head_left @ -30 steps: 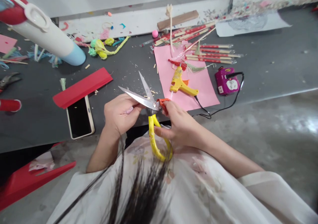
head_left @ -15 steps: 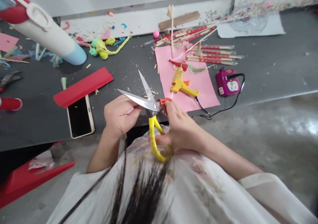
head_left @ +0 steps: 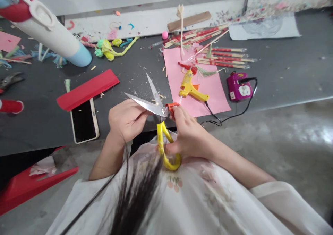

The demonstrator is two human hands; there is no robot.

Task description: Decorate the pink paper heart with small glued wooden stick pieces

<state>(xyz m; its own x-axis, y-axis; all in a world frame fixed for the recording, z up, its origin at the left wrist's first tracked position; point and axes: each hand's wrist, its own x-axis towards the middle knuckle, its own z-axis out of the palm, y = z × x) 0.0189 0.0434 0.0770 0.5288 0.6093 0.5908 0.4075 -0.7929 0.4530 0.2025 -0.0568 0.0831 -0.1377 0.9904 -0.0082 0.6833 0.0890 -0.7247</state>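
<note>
My right hand (head_left: 191,132) grips a pair of scissors (head_left: 149,106), the thumb through the yellow handle loop. The fingers close around an orange part (head_left: 172,106) by the pivot, seemingly the other handle. Both steel blades are spread apart, pointing left and away from me. My left hand (head_left: 127,118) is closed, thumb pressed against the fingers, just beside the lower blade. What it pinches is hidden. Beyond the right hand, a yellow glue gun (head_left: 189,87) lies on a pink paper sheet (head_left: 173,68).
A red folded paper (head_left: 88,89) partly covers a phone (head_left: 83,122) on the left. A large bottle (head_left: 59,37) stands behind. Wrapped chopsticks (head_left: 223,56), a purple power box (head_left: 238,86) and its black cord (head_left: 238,113) are on the right.
The view has shifted slightly. My left hand has turned a little, and the small pink bit visible at its fingers before is out of sight. The scissors stay spread in my right hand.
</note>
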